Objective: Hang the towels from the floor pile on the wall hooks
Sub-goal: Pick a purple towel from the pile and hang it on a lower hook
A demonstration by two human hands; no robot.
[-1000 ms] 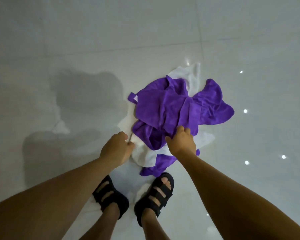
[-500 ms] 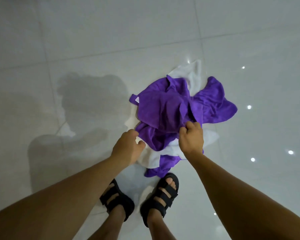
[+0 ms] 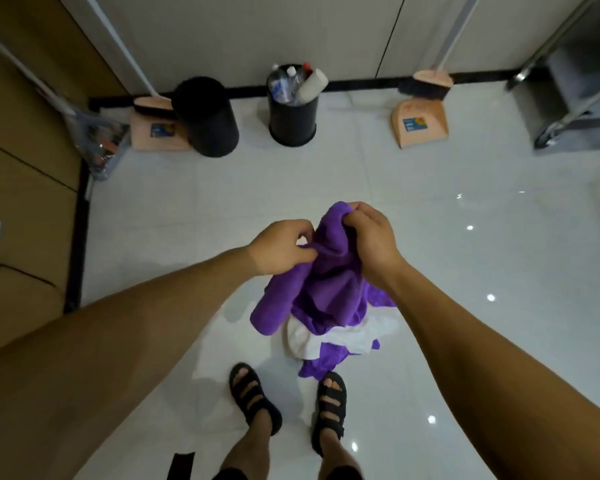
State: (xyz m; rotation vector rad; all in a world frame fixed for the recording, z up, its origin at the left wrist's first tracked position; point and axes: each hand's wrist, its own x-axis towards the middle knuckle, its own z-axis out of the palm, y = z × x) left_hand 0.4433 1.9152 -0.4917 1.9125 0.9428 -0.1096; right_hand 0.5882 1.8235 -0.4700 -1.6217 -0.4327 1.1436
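Note:
A purple towel hangs bunched in front of me, lifted off the floor. My left hand pinches its upper edge on the left. My right hand grips its top end on the right. Directly under it the rest of the pile lies on the white tiles: a white towel and another purple towel, just ahead of my sandalled feet. No wall hooks are in view.
Two black bins stand by the far wall, the right one full of bottles. Peach dustpans with brooms lean there too. A metal rack is at far right, a wooden panel at left.
Both hands were down at the pile on the floor; now they have lifted a purple towel up off it, and my view has risen to show the far wall.

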